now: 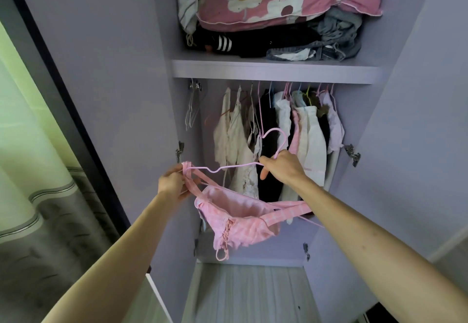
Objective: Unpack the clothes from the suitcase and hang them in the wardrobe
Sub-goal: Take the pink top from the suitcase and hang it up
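- L hand (173,182) is pinching a strap of the pink checked top (240,224) w/ curled fingers, right at the left tip of the pink hanger (218,170). The strap is looping over that tip.
- R hand (281,167) is gripping the hanger at its neck, just under the hook. The fist is closing round the wire, w/ one digit sticking down loose.
- Both hands are working in front of the open wardrobe (121,74), below its shelf (273,71), approx mid-opening.
- Counts: 2 hands, 1 held hanger, 1 top on it, 1 shelf, 1 flowered pillow (278,1).
- Hanger's long axis is running left-right. Its left arm is lying abt level and its right arm is dropping behind the R forearm. The hook is pointing up toward the hung garments (309,130), tip curling left.
- Top is sagging under the hanger w/ its neck opening facing up. The 2nd strap is stretching right under the R forearm, and a tie loop is dangling at the bottom.
- Hung garments are crowding the mid & right part under the shelf, in white, black & pale pink; exact no. can't tell.
- Bare hangers (191,110) are hanging by the wardrobe's left wall; count unclear.
- On the shelf, the pillow is lying over dark folded clothes (253,41), w/ a grey denim pile (336,36) at the shelf's right end.
- Curtain (38,196) is hanging beyond the left door.
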The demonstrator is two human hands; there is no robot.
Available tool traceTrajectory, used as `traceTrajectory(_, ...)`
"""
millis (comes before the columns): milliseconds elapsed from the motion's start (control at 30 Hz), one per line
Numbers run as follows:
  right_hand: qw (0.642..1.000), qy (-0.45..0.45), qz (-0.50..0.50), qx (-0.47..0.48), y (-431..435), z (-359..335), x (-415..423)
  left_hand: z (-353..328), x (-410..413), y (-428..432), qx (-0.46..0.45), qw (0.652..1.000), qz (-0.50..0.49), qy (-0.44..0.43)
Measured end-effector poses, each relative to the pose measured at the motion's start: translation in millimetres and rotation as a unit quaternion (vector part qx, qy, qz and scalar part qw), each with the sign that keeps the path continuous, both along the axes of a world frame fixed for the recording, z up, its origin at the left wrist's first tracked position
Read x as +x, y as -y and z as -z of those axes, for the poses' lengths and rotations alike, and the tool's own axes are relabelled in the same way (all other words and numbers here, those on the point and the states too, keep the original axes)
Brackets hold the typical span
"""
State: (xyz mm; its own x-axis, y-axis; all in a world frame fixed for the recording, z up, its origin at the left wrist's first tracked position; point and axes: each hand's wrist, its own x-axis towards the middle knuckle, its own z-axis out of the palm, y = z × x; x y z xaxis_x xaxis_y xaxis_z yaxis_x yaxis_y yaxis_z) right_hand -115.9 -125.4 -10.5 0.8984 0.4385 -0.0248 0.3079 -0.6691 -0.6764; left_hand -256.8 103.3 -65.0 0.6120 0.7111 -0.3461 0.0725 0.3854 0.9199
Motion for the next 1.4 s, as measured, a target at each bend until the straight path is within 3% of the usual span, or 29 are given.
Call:
traceTrajectory(167,1.000,0.011,0.003,-0.007,6,-9,2,-6,-5,-5,0.011,0.998,0.058,-0.004)
traceTrajectory(367,0.995,0.047,-0.009,-0.082,7,-5,-4,-5,-4,-10,-0.033,0.999,0.016,0.020)
traceTrajectory(467,0.996,0.057,-0.020,-0.066,-3,-3,-9,-12,-2,2,0.026,0.993,0.111,-0.011)
traceTrajectory(567,0.996,0.070,-0.021,-0.053,-11,-3,-11,-15,2,17,0.113,0.963,0.229,-0.085)
traceTrajectory(700,0.998,0.063,-0.011,-0.018,-12,2,-9,-19,0,19,0.157,0.933,0.283,-0.158)
traceTrajectory(767,0.998,0.068,-0.014,-0.012,-11,3,-8,-17,-1,13,0.264,0.891,0.304,-0.207)
traceTrajectory(900,0.996,0.082,-0.028,0.002,-8,4,-9,-18,4,18,0.586,0.705,0.272,-0.293)
traceTrajectory(967,0.996,0.077,-0.038,0.026,-8,5,-9,-24,10,31,0.666,0.646,0.267,-0.260)
traceTrajectory(1033,0.995,0.055,-0.052,0.060,-7,6,-10,-28,18,46,0.680,0.649,0.276,-0.201)
traceTrajectory(1233,0.984,0.044,-0.077,0.152,32,16,1,-24,36,52,0.638,0.708,0.279,-0.118)
traceTrajectory(1300,0.991,0.060,-0.077,0.097,56,28,9,-22,37,47,0.635,0.718,0.268,-0.097)
traceTrajectory(1400,0.988,0.122,-0.034,-0.090,85,52,26,-20,40,38,0.630,0.734,0.240,-0.084)
